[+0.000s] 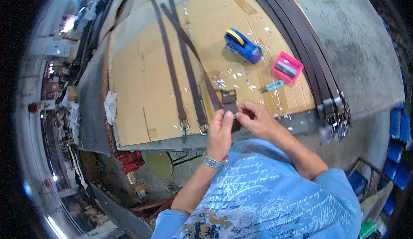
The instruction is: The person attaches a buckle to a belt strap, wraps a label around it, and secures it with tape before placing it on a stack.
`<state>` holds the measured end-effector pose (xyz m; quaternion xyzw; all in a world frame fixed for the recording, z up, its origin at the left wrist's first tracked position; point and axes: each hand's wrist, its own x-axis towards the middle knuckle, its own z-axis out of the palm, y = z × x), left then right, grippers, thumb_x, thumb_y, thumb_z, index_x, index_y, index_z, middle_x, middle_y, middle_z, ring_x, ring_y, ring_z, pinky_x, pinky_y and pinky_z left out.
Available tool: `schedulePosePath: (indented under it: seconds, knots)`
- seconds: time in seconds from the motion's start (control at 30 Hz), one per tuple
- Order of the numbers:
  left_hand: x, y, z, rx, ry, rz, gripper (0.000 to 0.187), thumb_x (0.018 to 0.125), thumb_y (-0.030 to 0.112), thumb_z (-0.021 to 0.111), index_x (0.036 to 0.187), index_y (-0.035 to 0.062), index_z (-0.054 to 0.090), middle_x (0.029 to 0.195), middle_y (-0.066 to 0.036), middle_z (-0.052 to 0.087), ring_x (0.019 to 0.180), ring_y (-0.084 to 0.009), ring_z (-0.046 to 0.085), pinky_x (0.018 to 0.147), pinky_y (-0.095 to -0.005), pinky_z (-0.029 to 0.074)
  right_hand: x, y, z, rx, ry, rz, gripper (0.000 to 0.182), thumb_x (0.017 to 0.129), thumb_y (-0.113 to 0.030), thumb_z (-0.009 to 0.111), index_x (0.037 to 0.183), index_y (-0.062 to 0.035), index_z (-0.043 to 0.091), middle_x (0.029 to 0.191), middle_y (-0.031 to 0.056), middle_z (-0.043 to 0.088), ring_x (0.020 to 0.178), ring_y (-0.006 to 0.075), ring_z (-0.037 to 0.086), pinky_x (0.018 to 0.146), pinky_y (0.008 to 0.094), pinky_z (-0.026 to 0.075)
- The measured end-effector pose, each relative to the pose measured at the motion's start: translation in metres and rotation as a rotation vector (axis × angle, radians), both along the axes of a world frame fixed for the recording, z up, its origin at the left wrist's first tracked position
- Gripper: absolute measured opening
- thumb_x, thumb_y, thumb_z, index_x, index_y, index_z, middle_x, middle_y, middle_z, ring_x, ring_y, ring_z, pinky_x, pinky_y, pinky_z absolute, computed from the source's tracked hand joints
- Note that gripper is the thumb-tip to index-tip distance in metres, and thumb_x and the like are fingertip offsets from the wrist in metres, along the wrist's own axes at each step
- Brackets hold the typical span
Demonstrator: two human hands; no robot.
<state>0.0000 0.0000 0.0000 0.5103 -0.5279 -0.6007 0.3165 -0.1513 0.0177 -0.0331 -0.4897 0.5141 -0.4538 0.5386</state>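
At the near edge of the cardboard, my left hand (220,131) pinches a dark brown belt (211,93) close to its buckle end, thumb on top. My right hand (257,119) is closed beside it, thumb and forefinger pinched together at the same belt; whether a small piece is between those fingertips is hidden. The belt's buckle (228,93) lies just beyond the fingers, and its strap runs away to the upper left. Two more belts lie left of my hands, a thinner brown belt (169,62) and a darker belt (189,73), buckles toward me.
Cardboard (133,88) covers the table. Beyond my right hand are light-blue thread snips (272,86), a pink box (287,76) with a grey block inside, and a blue tape dispenser (246,49). Small white scraps are scattered around. A row of dark belts (307,45) borders the right side.
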Motion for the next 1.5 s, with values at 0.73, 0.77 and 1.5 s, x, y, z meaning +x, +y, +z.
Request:
schedulePosePath:
  seconds: [0.73, 0.77, 1.5]
  knots:
    - [0.008, -0.012, -0.024, -0.067, 0.060, 0.082, 0.022, 0.098, 0.021, 0.047, 0.101, -0.0002, 0.054, 0.088, -0.003, 0.058, 0.080, -0.0082, 0.056, 0.072, -0.0263, 0.048, 0.003, -0.025, 0.024, -0.134, 0.209, 0.012, 0.010, 0.092, -0.007, 0.050, 0.089, -0.0009, 0.057, 0.071, 0.0025, 0.054, 0.063, 0.0107, 0.051, 0.059, 0.0270, 0.042]
    - [0.010, -0.011, -0.022, -0.071, 0.065, 0.090, 0.022, 0.098, 0.021, 0.047, 0.101, -0.0002, 0.054, 0.088, -0.003, 0.058, 0.080, -0.0082, 0.056, 0.072, -0.0263, 0.048, 0.003, -0.023, 0.030, -0.104, 0.115, 0.056, 0.011, 0.093, -0.008, 0.049, 0.092, -0.0022, 0.058, 0.074, 0.0012, 0.056, 0.065, 0.0095, 0.053, 0.060, 0.0251, 0.044]
    - [0.028, 0.015, -0.004, -0.068, 0.039, -0.024, 0.030, 0.099, 0.029, 0.049, 0.101, 0.0004, 0.057, 0.079, -0.005, 0.064, 0.069, -0.0115, 0.063, 0.062, -0.0269, 0.052, 0.015, -0.004, 0.012, 0.158, -0.239, 0.031, 0.026, 0.098, -0.026, 0.050, 0.086, -0.0049, 0.058, 0.072, -0.0006, 0.053, 0.063, 0.0088, 0.048, 0.057, 0.0241, 0.039]
